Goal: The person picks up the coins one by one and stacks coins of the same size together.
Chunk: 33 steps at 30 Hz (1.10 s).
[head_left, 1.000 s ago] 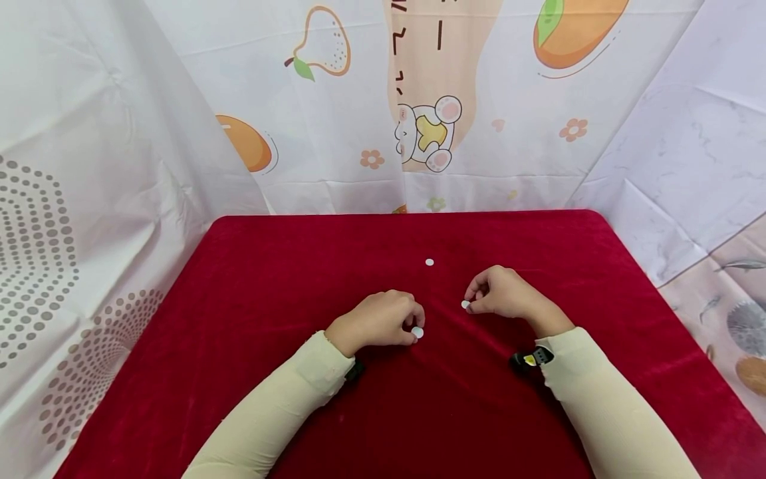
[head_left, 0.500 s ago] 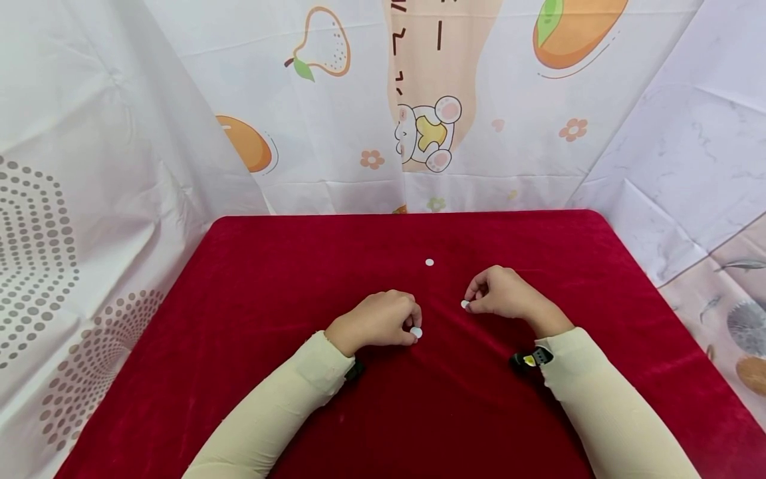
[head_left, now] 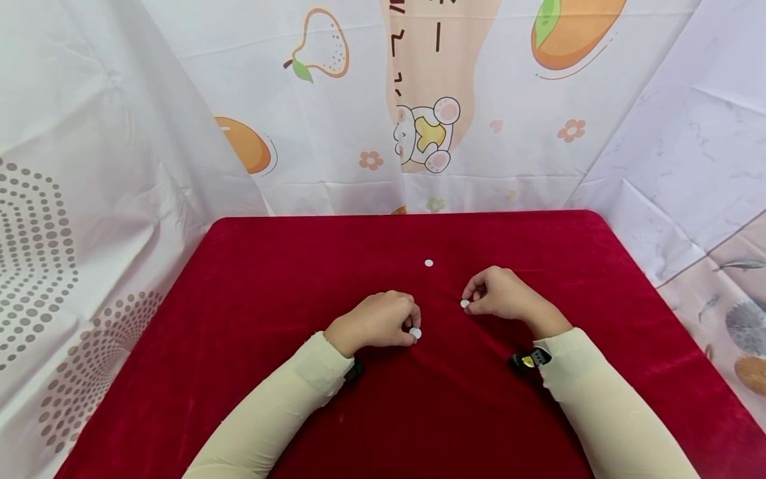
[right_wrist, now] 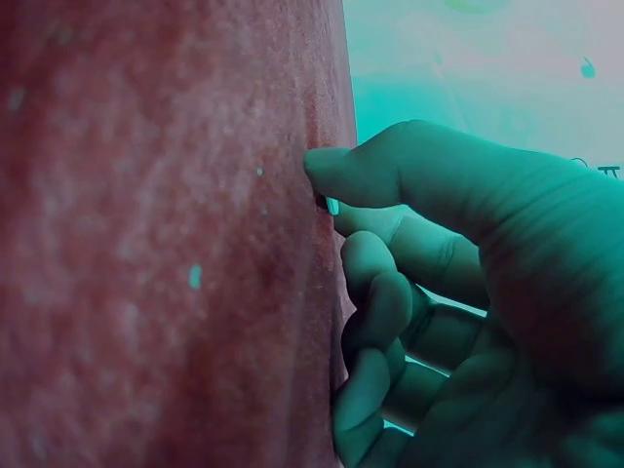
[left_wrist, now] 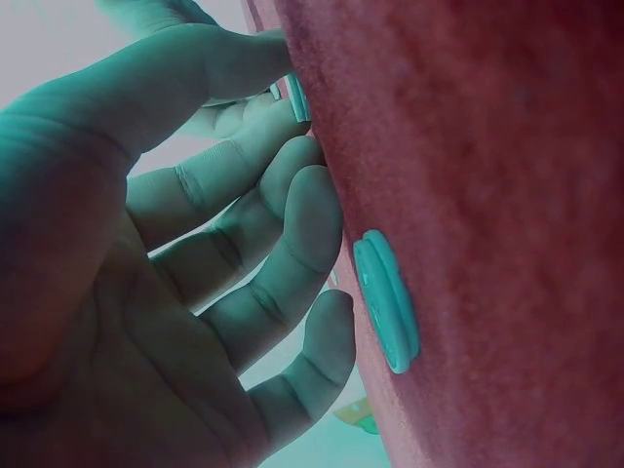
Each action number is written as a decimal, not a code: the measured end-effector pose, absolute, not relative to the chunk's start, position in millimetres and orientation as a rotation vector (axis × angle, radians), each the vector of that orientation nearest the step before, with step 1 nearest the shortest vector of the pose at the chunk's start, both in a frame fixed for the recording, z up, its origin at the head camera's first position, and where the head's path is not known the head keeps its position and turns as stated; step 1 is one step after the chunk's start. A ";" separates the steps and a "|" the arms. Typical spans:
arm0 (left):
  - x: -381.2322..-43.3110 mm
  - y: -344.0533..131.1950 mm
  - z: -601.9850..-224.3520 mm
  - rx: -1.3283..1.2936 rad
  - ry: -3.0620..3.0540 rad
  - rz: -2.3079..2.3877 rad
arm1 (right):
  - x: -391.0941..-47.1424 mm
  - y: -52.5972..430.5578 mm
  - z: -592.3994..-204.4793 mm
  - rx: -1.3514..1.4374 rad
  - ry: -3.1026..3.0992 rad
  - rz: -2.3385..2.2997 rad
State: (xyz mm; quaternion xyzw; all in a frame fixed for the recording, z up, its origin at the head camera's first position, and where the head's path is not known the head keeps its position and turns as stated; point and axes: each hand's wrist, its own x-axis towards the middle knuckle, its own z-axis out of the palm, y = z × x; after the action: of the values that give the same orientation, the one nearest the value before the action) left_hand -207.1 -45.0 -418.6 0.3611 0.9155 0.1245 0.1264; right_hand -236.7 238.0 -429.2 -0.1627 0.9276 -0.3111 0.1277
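My left hand (head_left: 380, 319) pinches a small white round disc (head_left: 415, 333) at the edge between thumb and forefinger, low on the red cloth. In the left wrist view that disc (left_wrist: 298, 97) shows edge-on by the fingertips. Beside the curled little finger, another disc-like piece (left_wrist: 386, 302) with a groove round its side lies on the cloth; the left hand hides it from the head view. To the right, my right hand (head_left: 503, 293) pinches a second white disc (head_left: 465, 303) between thumb and forefinger. A further white disc (head_left: 429, 263) lies flat beyond both hands.
Red velvety cloth (head_left: 299, 259) covers the table, with faint creases between the hands. White printed curtains (head_left: 335, 133) hang behind the table and at both sides. A dark strap with a device (head_left: 529, 360) sits at the right wrist.
The left fingertips and their disc have shifted very slightly left. The right hand keeps its pinch almost in place, and the far disc lies where it was.
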 end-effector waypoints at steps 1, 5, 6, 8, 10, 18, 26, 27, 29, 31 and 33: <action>-207.2 -45.1 -418.6 1.049 2.665 0.363 | -236.7 238.1 -429.1 -0.475 2.701 -0.901; -207.6 -45.0 -418.7 1.039 2.661 0.375 | -236.7 238.9 -428.7 -0.480 2.702 -0.896; -207.7 -45.0 -418.7 1.037 2.659 0.378 | -236.6 239.2 -428.4 -0.482 2.699 -0.897; -207.9 -45.0 -418.6 1.034 2.656 0.383 | -236.2 239.8 -427.9 -0.486 2.692 -0.900; -207.8 -45.0 -418.6 1.035 2.654 0.386 | -235.9 240.1 -427.6 -0.489 2.682 -0.904; -207.8 -45.3 -418.9 1.030 2.651 0.398 | -236.9 241.5 -428.4 -0.493 2.649 -0.918; -207.6 -44.8 -418.8 1.017 2.649 0.398 | -236.8 242.7 -427.5 -0.517 2.627 -0.924; -207.6 -44.8 -418.9 1.014 2.648 0.399 | -236.6 242.8 -427.1 -0.522 2.624 -0.926; -207.6 -44.9 -418.9 1.010 2.648 0.402 | -236.1 242.8 -426.5 -0.538 2.615 -0.927; -207.7 -45.2 -419.1 1.010 2.649 0.404 | -235.4 243.1 -426.0 -0.553 2.604 -0.929; -207.8 -45.4 -419.0 1.011 2.650 0.407 | -234.7 243.1 -425.2 -0.567 2.590 -0.929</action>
State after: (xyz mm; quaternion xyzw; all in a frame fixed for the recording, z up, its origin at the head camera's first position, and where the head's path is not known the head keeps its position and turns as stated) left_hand -207.8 -45.4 -419.0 0.3495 0.9160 0.1407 0.1378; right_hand -234.7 243.1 -425.2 -0.1989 0.9092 -0.3262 0.1652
